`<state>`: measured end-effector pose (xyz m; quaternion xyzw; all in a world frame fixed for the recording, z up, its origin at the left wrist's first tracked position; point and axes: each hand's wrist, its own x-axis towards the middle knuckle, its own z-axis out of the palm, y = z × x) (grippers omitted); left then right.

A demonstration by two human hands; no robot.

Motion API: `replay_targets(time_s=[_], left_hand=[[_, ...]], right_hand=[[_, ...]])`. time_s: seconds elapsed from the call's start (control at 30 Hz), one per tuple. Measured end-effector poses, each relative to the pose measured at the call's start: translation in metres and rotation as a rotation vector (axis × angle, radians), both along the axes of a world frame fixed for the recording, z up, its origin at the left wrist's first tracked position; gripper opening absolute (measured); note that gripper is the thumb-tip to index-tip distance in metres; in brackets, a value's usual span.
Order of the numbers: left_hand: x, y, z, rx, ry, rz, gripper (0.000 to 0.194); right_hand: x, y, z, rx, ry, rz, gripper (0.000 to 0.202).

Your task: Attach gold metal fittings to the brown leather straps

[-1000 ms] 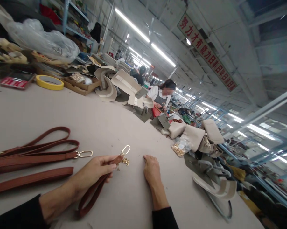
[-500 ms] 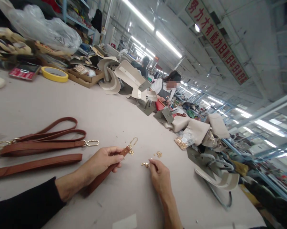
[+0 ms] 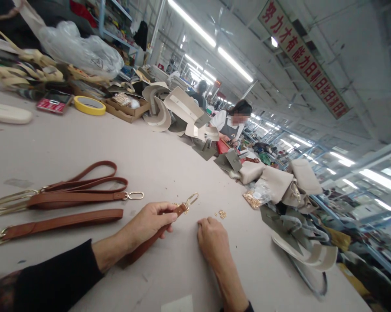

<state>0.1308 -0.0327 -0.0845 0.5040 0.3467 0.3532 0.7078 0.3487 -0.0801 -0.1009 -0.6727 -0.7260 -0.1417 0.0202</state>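
Observation:
My left hand (image 3: 154, 223) pinches a brown leather strap (image 3: 149, 245) near its tip, thumb on top. A gold oval ring (image 3: 193, 199) sticks out from that end, and the rest of the strap trails toward me under the wrist. To the right, my right hand (image 3: 213, 238) rests low on the table with its fingers curled down; what lies under or in them is hidden. Just beyond it is a little group of small gold metal pieces (image 3: 222, 214). Left of my arm lie a looped brown strap (image 3: 81, 199) and another brown strap (image 3: 65, 223), both with gold fittings.
At the back stand a yellow tape roll (image 3: 89, 105), a red-and-black calculator (image 3: 54, 102) and a cardboard box (image 3: 127, 110). Beige bag pieces (image 3: 185, 106) line the far edge. A clear bag of gold parts (image 3: 254, 198) lies right. A co-worker (image 3: 234, 121) works beyond.
My right hand has moved over the nearer gold pieces, which are now out of sight, and its fingers have curled down. My left hand still holds the strap. The view has shifted slightly left.

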Motion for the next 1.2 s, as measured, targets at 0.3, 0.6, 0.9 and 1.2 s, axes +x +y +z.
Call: replay_targets(time_s=[0.3,0.6,0.9,1.2], left_hand=[[0.001,-0.002,-0.003,0.139,0.02,0.073,0.026],[-0.003,-0.006,-0.002,0.309,0.119,0.199,0.019],[-0.002,-0.007,-0.002,0.387,0.143,0.155,0.021],[-0.002,-0.006,-0.001,0.473,0.178,0.128,0.024]], right_hand=[[-0.047,-0.009,0.024,0.125,0.899,0.2,0.015],[-0.07,0.004,0.017,0.315,0.812,0.448,0.012],[-0.067,0.004,0.015,0.402,0.746,0.468,0.017],[-0.068,0.002,0.009,0.35,0.875,0.334,0.008]])
